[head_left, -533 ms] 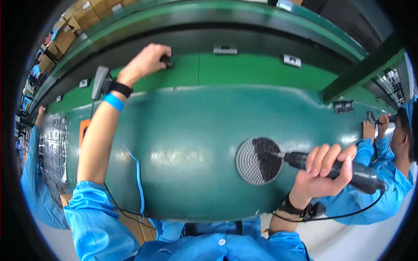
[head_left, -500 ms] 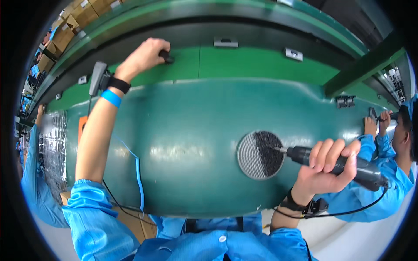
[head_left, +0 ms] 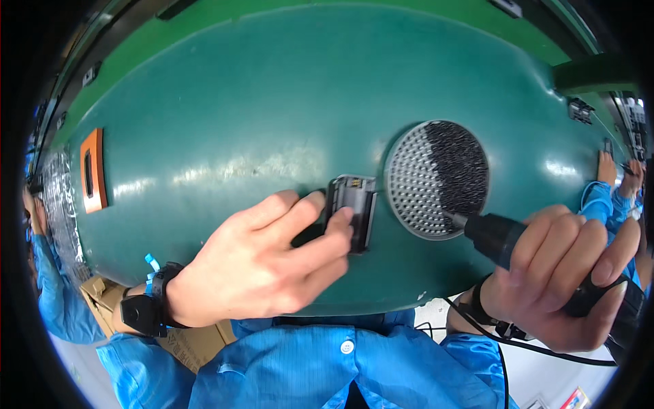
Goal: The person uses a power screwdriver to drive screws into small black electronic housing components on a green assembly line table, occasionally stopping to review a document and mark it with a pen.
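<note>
My left hand (head_left: 266, 255) is closed on a small black plastic housing (head_left: 361, 208), its fingers around the left side and a fingertip pressed onto the middle. The housing is hollow, with a small gold-coloured detail near its far end, and sits low over the green mat. In my right hand (head_left: 562, 273) is a black corded electric screwdriver (head_left: 494, 235), tilted with its bit pointing left. The bit tip is at the near edge of the dark screws (head_left: 463, 163) in a round grey dimpled tray (head_left: 415, 184); whether a screw is on the tip I cannot tell.
The green mat (head_left: 238, 123) covers the bench. An orange block with a dark slot (head_left: 93, 170) lies at the left. Black parts (head_left: 580, 110) sit at the far right. The screwdriver's cable (head_left: 531, 351) runs below my right wrist. Other people's hands (head_left: 606, 167) work at both sides.
My left hand has come back from the far green strip to the near middle, bringing the black housing. The screwdriver's bit has shifted to the tray's near edge. The view has tilted nearer.
</note>
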{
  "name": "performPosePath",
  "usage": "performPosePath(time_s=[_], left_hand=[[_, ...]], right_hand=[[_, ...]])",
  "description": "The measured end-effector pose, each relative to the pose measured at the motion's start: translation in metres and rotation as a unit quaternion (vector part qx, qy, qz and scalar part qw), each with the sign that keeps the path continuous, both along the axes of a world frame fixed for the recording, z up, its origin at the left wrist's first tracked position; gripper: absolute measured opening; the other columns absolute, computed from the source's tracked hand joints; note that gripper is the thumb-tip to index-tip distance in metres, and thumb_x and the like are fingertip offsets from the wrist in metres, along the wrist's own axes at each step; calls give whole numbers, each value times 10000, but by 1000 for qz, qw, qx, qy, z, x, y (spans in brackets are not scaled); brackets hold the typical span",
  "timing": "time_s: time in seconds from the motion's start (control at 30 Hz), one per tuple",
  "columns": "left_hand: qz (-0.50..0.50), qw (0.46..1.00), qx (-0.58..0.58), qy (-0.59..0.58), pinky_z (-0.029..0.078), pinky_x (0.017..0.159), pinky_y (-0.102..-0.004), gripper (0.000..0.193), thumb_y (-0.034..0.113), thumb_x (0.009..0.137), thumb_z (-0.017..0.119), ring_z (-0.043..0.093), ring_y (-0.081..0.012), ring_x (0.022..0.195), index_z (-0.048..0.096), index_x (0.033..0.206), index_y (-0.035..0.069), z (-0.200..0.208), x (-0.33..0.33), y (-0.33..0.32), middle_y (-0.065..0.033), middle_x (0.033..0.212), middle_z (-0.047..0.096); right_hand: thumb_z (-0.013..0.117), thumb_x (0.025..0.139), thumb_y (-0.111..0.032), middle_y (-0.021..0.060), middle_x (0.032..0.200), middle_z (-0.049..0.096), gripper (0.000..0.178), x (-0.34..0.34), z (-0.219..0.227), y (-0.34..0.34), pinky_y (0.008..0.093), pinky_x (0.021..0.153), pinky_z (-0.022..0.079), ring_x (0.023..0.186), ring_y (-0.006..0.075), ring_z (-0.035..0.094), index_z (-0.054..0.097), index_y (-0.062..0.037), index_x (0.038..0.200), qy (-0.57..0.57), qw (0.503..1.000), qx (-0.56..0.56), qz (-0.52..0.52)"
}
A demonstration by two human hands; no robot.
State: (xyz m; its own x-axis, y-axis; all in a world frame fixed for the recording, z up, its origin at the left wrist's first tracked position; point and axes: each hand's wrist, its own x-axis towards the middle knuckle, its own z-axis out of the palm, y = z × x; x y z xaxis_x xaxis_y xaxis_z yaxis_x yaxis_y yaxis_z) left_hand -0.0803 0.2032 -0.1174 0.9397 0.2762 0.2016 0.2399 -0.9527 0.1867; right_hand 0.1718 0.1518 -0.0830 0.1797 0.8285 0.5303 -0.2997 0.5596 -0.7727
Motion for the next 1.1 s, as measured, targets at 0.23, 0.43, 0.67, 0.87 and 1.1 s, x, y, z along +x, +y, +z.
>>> performPosePath(time_s=[0.23, 0.43, 0.67, 0.87, 1.1], left_hand=[[67, 996, 46, -27, 559, 716, -343, 119, 54, 720, 739, 669, -292, 892, 686, 801, -16, -12, 9, -17, -162, 1125, 711], [102, 993, 32, -44, 590, 775, -372, 118, 35, 726, 738, 696, -309, 928, 685, 814, -23, -21, 10, -24, -177, 1140, 715], [112, 991, 12, -73, 601, 801, -380, 119, 29, 727, 744, 699, -304, 924, 690, 816, -30, -25, 9, -22, -174, 1106, 723], [107, 991, 15, -72, 605, 800, -375, 137, 41, 714, 754, 699, -292, 913, 700, 818, -30, -25, 10, -20, -163, 1075, 729], [109, 990, 14, -83, 597, 803, -371, 203, 39, 695, 750, 689, -293, 932, 719, 881, -34, -24, 10, -20, -157, 1090, 722]], right_hand=[[438, 993, -304, 63, 644, 499, 251, 7, -14, 5, 322, 497, 444, 511, 165, 472, 438, -64, 1064, 16, 999, -8, 50], [434, 988, -283, 52, 630, 487, 221, 2, -9, 12, 310, 494, 437, 499, 152, 461, 438, -68, 1038, -28, 998, -39, 35], [430, 983, -258, 38, 614, 474, 187, -6, -7, 18, 296, 491, 429, 484, 136, 447, 437, -72, 1008, -61, 996, -58, 40], [427, 978, -236, 27, 600, 463, 161, -7, -8, 20, 284, 488, 422, 472, 123, 436, 437, -76, 982, -70, 995, -65, 39], [423, 973, -211, 13, 584, 450, 133, -10, -2, 20, 270, 485, 414, 457, 108, 422, 436, -80, 952, -88, 991, -93, 32]])
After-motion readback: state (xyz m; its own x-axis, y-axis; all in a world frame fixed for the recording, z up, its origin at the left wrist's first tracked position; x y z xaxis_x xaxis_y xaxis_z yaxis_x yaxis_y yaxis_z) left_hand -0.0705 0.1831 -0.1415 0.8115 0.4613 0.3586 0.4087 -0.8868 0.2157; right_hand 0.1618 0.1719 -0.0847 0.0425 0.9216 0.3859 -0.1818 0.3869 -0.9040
